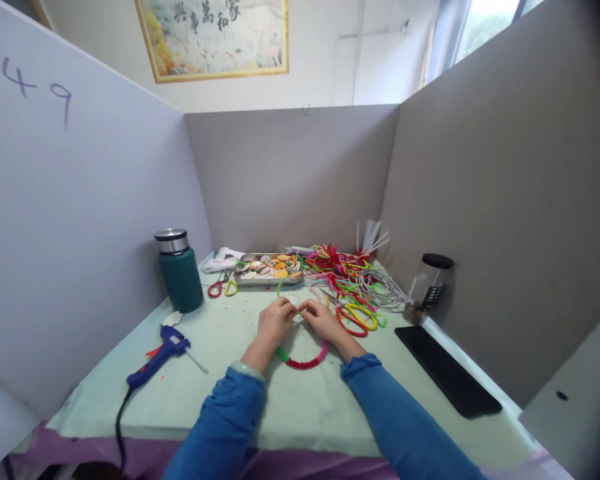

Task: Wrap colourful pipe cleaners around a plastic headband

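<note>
A ring wrapped in red, pink and green lies on the pale table cover, its lower curve showing between my wrists. At the ring's far side my left hand is closed, fingertips pinched together. My right hand meets it there, also in a pinch, the two hands nearly touching. A thin green strand rises beyond my left fingers. What exactly sits between the fingertips is too small to tell. Red-and-yellow scissors lie just right of my right hand.
Behind the hands are a metal tray of small pieces and a pile of coloured strands. A green bottle and blue glue gun are left; a clear jar and black slab right. Partitions enclose the table.
</note>
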`<control>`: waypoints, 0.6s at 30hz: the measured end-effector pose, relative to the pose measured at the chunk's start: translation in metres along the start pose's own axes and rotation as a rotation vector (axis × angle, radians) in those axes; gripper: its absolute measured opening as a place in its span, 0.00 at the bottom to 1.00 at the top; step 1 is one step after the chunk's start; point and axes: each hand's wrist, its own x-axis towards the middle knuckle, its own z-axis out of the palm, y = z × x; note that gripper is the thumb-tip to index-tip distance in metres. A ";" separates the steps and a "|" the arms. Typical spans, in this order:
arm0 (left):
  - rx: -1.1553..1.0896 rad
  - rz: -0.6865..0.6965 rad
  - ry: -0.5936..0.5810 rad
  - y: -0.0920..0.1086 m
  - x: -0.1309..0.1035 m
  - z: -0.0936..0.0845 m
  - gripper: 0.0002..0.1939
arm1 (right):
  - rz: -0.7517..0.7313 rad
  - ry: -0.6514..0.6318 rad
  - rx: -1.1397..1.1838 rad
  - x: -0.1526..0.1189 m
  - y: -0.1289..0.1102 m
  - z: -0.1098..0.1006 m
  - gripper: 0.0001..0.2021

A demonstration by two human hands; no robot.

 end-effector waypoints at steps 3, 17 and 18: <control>0.021 0.064 0.005 -0.003 0.001 0.001 0.08 | -0.026 -0.027 0.025 0.000 0.000 0.000 0.05; -0.250 0.013 -0.017 -0.013 0.007 0.002 0.04 | -0.093 -0.150 0.016 -0.003 -0.002 -0.005 0.06; -0.289 -0.017 -0.032 -0.014 0.008 0.002 0.04 | -0.092 -0.158 0.019 -0.003 -0.001 -0.006 0.07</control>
